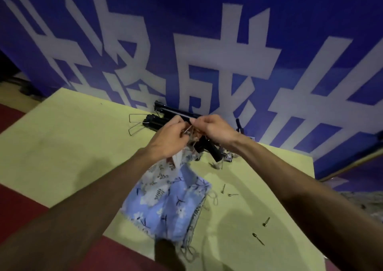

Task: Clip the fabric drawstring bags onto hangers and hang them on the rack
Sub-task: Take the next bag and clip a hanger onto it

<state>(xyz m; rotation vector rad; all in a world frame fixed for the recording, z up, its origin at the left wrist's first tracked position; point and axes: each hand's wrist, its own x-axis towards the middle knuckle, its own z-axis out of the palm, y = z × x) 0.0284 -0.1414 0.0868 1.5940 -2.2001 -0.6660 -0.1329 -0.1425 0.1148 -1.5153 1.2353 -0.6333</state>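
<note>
Blue and white floral drawstring bags (165, 200) lie heaped on the yellow-green table (62, 146), their cords trailing toward the near edge. One bag is lifted by its top. My left hand (167, 138) and my right hand (213, 129) meet above it, both pinching the gathered neck and drawstrings (191, 135). Behind my hands lie black clip hangers (157, 121) with wire hooks, and a black bar (176, 111) runs along the wall. What sits between my fingers is blurred.
A blue banner with large white characters (207, 53) stands right behind the table. Small screws and metal bits (266, 222) lie scattered on the table's right side. A black clip piece (215, 152) lies just beyond the bags. Red floor (20, 200) shows at left.
</note>
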